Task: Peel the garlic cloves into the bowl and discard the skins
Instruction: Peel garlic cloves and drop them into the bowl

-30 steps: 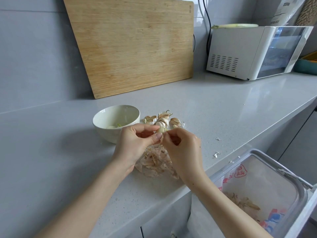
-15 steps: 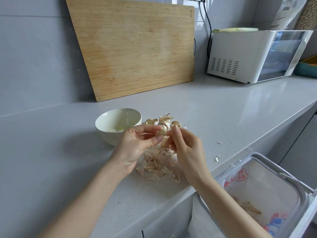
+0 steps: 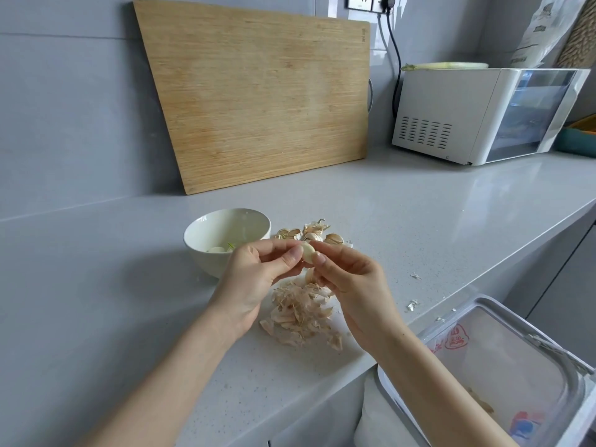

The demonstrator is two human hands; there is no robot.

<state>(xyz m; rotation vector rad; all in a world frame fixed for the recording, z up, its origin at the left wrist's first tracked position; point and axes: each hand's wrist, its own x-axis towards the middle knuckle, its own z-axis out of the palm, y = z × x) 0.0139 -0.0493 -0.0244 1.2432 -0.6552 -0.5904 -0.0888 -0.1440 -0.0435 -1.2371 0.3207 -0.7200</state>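
Hands counted: two, left hand [image 3: 254, 275] and right hand [image 3: 351, 282], with one held clove [image 3: 309, 251] pinched between both. Bowl [image 3: 206, 262]: one. One peeled clove [image 3: 216, 249] is plainly seen inside; further ones could not be resolved. Unpeeled cloves [image 3: 309, 232] at 3 o'clock of the bowl: at least four, overlapping. Skin pile [image 3: 300, 314]: one, at 5 o'clock of the bowl. Loose flakes [image 3: 415, 275] at 3 o'clock of the pile: three. Cutting board [image 3: 258, 101]: one. White appliance [image 3: 451, 114]: one. Bin [image 3: 529, 330]: one.
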